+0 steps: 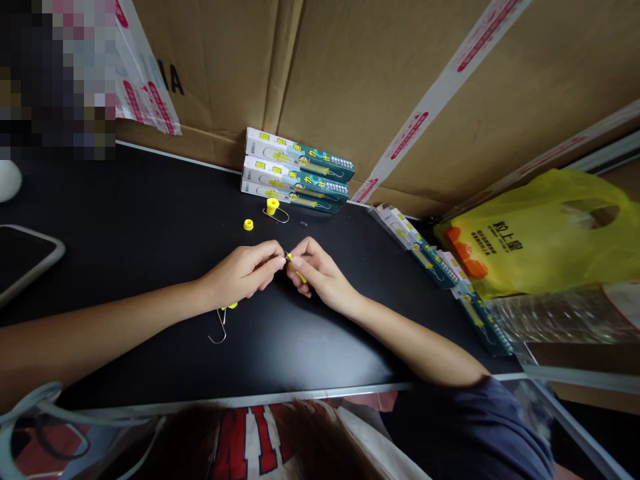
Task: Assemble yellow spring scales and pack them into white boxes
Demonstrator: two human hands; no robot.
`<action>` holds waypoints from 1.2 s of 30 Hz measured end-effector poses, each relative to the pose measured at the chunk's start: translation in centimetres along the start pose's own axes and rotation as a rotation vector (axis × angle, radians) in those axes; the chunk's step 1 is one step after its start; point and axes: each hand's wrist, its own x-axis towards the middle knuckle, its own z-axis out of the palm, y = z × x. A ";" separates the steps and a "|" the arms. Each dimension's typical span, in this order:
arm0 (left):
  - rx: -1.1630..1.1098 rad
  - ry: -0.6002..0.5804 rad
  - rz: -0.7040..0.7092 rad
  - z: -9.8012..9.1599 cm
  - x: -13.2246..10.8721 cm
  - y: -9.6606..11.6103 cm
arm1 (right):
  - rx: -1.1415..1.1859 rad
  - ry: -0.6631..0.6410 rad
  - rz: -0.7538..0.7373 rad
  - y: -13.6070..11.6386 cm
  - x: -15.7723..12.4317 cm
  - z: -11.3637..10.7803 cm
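My left hand (250,269) and my right hand (317,270) meet over the middle of the black table. The right fingers are closed on a small yellow part (301,276). Pinched in my left fingertips is a thin metal piece (286,255) that touches the yellow part; its shape is mostly hidden. Beyond the hands lie a yellow ring (249,225), a yellow cap (273,206) with a wire loop (283,216), and tiny springs or screws (304,223). A metal hook (218,332) and another yellow piece (232,306) show below my left wrist.
Printed boxes (297,177) are stacked at the back against cardboard (350,80). More boxes (430,257) line the right side, beside a yellow bag (545,233) and clear plastic containers (565,317). A phone (25,257) lies at the left edge.
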 end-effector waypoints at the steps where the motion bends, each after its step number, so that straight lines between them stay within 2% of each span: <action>1: 0.003 0.002 0.005 0.0 0.0 0.0 | -0.003 0.006 -0.001 0.0 0.0 0.0; 8: 0.043 0.013 0.036 0.3 -0.2 -0.2 | -0.050 0.009 -0.011 -0.4 -0.2 0.1; 15: 0.019 0.020 0.026 0.4 -0.2 -0.1 | -0.094 0.031 -0.106 -0.4 -0.3 0.4; 25: -0.234 0.003 -0.018 1.2 -0.6 -0.2 | -0.314 0.062 -0.219 0.3 -0.7 0.2; 31: -0.091 0.020 0.076 1.1 -0.7 -0.3 | -0.135 -0.001 -0.121 -0.6 -0.8 0.6; 36: 0.039 0.044 0.126 1.1 -0.8 -0.2 | -0.253 0.026 -0.207 0.0 -1.0 0.7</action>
